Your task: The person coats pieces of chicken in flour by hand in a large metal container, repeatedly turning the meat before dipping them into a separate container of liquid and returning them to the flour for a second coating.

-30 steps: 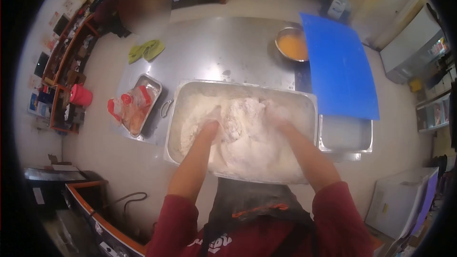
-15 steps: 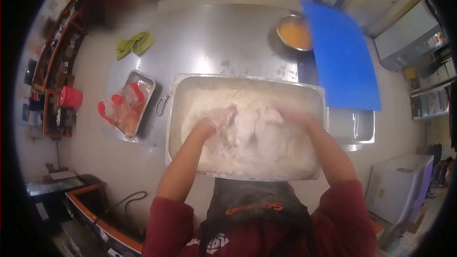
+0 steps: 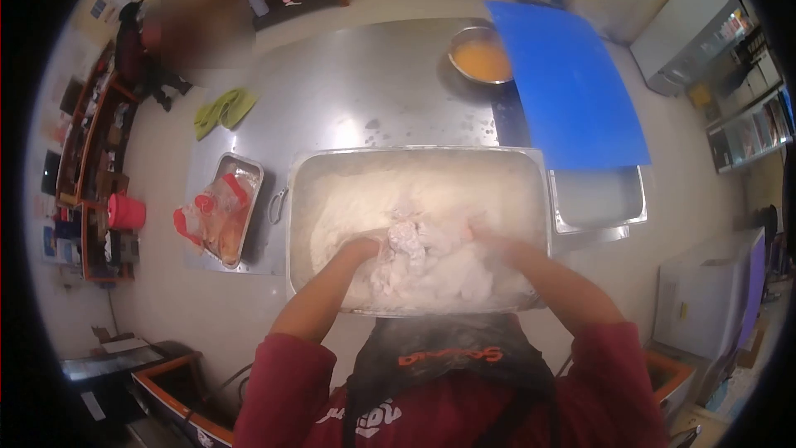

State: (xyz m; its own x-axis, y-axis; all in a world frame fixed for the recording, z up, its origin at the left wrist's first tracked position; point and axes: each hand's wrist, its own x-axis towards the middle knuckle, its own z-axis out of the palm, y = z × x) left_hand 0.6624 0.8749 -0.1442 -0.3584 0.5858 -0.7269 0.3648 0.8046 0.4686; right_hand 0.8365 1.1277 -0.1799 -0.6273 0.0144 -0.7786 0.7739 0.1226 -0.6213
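A large metal tray [image 3: 292,191] holds a bed of pale flour [image 3: 348,199]. Floured pieces that look like raw chicken [image 3: 406,241] are heaped at its near side. At the left of the heap, my left hand [image 3: 373,250] is coated in flour and touches the pieces. Flour and the pieces hide most of its fingers. On the opposite side my right hand [image 3: 487,239] is down in the tray against the heap, its fingers smeared by motion and flour. Whether either hand grips a piece cannot be made out.
Left of the flour tray are scissor-like metal handles [image 3: 278,204] and a small tray [image 3: 255,216] with red-marked plastic bags [image 3: 217,203]. A green cloth [image 3: 225,112], a bowl of orange liquid [image 3: 481,60], a blue board [image 3: 576,87] and another metal pan [image 3: 597,199] surround it. A person stands far left.
Both hands have come nearer to my body within the tray, and the floured pieces now lie heaped at its near side. The camera view has shifted.
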